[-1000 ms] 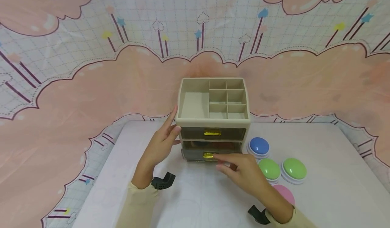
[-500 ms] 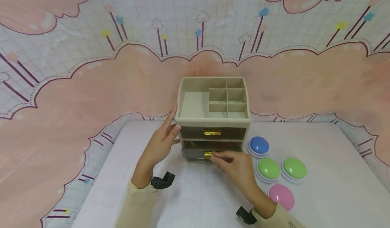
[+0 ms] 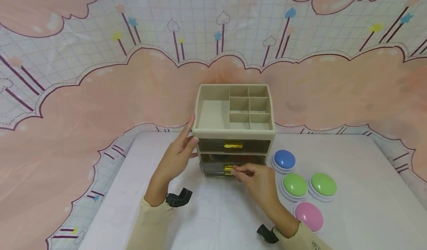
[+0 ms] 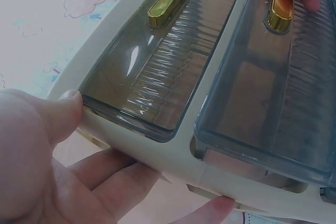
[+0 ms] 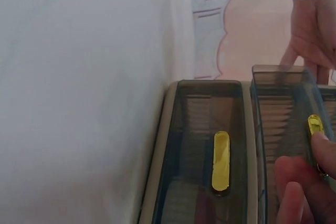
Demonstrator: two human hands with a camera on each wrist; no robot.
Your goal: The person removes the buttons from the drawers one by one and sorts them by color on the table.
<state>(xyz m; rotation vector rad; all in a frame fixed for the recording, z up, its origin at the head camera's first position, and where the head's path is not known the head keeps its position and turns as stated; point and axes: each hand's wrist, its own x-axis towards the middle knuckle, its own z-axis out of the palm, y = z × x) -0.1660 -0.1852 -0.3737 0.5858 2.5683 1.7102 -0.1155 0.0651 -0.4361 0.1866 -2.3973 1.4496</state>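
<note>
A cream desktop organizer (image 3: pixel 233 132) with dark see-through drawers stands at the table's centre. Its top drawer (image 3: pixel 213 146) is closed; the drawer below it (image 3: pixel 213 168) sticks out partway. My right hand (image 3: pixel 261 183) pinches that lower drawer's gold handle (image 3: pixel 228 169) between thumb and fingers. Against the organizer's left side lies my left hand (image 3: pixel 176 155), thumb at the front edge and fingers spread along the side wall. The right wrist view shows another closed drawer (image 5: pixel 194 182) beneath the pulled one, hidden in the head view.
Right of the organizer sit round dome-topped things on white bases: blue (image 3: pixel 284 159), two green (image 3: pixel 295 184), and pink (image 3: pixel 309 216). The white table (image 3: pixel 207 220) ends behind at a cloud-patterned backdrop (image 3: pixel 150 90). Divided compartments (image 3: pixel 249 104) form the organizer's top.
My right thumb has come up to the handle, so the hand now pinches it. The right forearm has shifted left, uncovering the pink dome. My left hand has stayed in place.
</note>
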